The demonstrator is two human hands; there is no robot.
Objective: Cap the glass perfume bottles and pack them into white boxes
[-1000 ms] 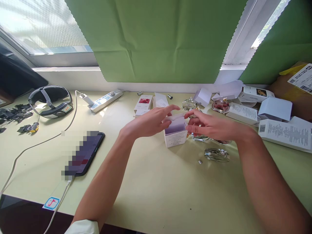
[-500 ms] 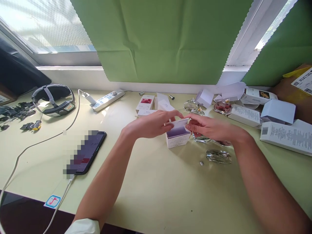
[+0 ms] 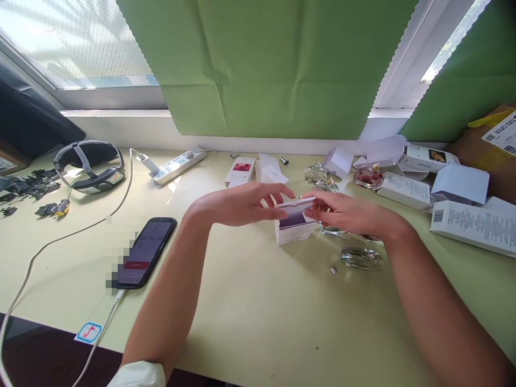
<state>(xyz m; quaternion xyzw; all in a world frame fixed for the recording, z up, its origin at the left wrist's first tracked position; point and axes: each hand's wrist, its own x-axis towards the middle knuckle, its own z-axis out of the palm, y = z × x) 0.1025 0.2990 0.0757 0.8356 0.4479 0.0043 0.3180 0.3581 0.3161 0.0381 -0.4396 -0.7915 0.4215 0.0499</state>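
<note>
A small white box (image 3: 293, 231) with a purple inside stands on the pale yellow table (image 3: 258, 301). Its lid flap (image 3: 296, 202) lies nearly level over the opening. My left hand (image 3: 245, 203) pinches the flap's left end between thumb and fingers. My right hand (image 3: 342, 212) holds the flap's right end, its fingers curled around the box's right side. Clear glass bottles (image 3: 360, 258) lie just behind and to the right of my right hand.
A phone (image 3: 145, 252) on a cable lies at left, with a headband device (image 3: 86, 164) and power strip (image 3: 177, 165) behind it. Small boxes (image 3: 242, 171) stand beyond my hands; more white boxes (image 3: 467, 220) and bottles (image 3: 366, 176) crowd the right. A small metal cap (image 3: 332, 270) lies near the bottles.
The box's lid flap has come down from upright to nearly level. Both hands have closed in on its ends.
</note>
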